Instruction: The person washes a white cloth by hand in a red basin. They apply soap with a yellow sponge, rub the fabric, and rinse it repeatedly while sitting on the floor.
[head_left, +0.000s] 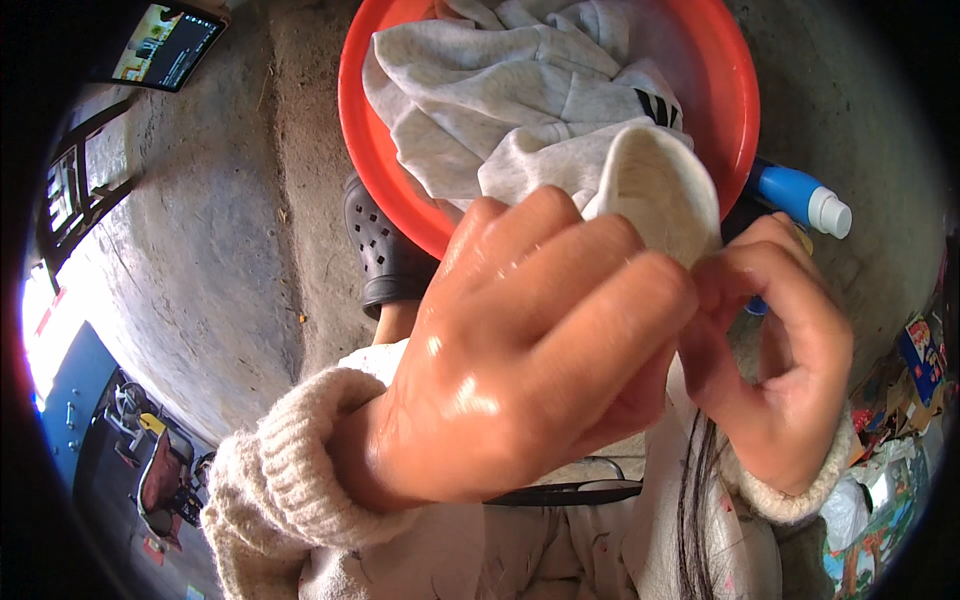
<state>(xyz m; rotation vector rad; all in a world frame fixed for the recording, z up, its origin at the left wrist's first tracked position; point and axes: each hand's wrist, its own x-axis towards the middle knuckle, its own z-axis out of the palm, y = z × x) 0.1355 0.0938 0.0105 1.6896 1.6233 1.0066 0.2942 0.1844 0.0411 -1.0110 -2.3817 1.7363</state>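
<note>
Both wet hands hold a light grey garment (495, 97) close to the camera, over the near rim of a red plastic basin (739, 97). My left hand (525, 352) is closed on the cloth, its knuckles towards the camera. My right hand (780, 345) pinches near the same edge with thumb and forefinger, at the lower end of an open sleeve or leg end (660, 187). The fingertips of my left hand are hidden. The rest of the garment, with black stripes, lies bunched in the basin.
A blue bottle with a white cap (814, 199) lies right of the basin. A dark clog (382, 251) on a foot is at its left. A lit screen (165, 45) stands at the upper left. Plastic bags (847, 510) and cartons lie at the lower right.
</note>
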